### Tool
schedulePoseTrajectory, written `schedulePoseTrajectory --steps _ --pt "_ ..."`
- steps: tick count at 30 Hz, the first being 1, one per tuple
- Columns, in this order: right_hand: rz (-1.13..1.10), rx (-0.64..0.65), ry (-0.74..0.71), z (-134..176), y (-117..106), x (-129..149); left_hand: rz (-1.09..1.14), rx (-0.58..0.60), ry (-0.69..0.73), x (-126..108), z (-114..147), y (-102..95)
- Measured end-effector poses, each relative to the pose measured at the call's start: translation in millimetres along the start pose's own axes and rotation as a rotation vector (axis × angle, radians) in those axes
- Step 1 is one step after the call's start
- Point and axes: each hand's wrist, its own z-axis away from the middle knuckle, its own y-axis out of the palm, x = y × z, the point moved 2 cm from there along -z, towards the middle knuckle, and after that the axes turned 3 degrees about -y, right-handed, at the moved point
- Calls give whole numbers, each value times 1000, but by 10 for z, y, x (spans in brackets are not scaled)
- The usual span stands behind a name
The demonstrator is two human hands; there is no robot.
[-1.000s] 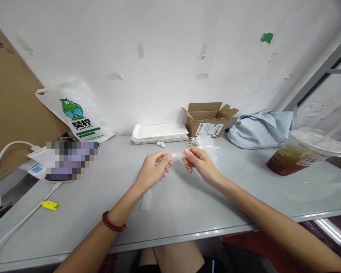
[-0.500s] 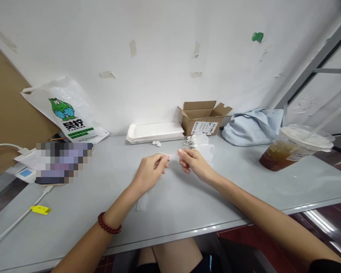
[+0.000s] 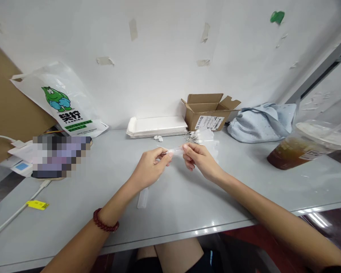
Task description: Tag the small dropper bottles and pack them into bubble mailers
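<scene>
Both our left hand [image 3: 152,165] and right hand [image 3: 201,159] have fingertips pinched on a clear plastic strip [image 3: 176,150] above the grey desk [image 3: 182,201]; we'd guess light, bendy, slippery, so grab the ends.

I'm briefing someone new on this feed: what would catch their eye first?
Probably the left hand and right hand at the centre, holding a small clear plastic piece between them. Next, the white bag with its green cartoon figure at back left, then the lidded cup of brown drink at far right.
</scene>
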Motion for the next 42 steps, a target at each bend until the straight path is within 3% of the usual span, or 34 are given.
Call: schedulePoseTrajectory --steps 5,7,11,16,20,23,25,29,33,35,39,42 --pt "498 -139 -419 47 -42 82 155 24 -22 -15 4 -5" --pt "598 -144 -506 61 -44 102 256 56 -28 -19 -2 2" --pt "619 -122 -503 75 -39 118 367 95 -73 -25 -4 -9" --pt "480 -65 -368 86 -40 96 163 127 -30 -69 45 -42" --pt "281 -13 -172 49 -49 35 -156 46 201 -86 66 -34" --pt "259 -17 -140 31 -52 29 -366 -14 356 -70 65 -20" --pt "318 -45 -192 41 -55 59 -344 33 301 -49 57 -20" --pt "400 -46 -302 85 -54 123 -42 190 55 -47 63 -29" --pt "386 -28 -294 98 -59 129 40 223 -6 -68 70 -9" --pt "358 -35 -259 90 -61 119 -67 164 77 -53 54 6" --pt "281 -81 -212 62 -55 88 -384 -68 468 -7 15 36" --pt "224 -114 -158 46 -34 51 -583 -172 640 22 -6 61"
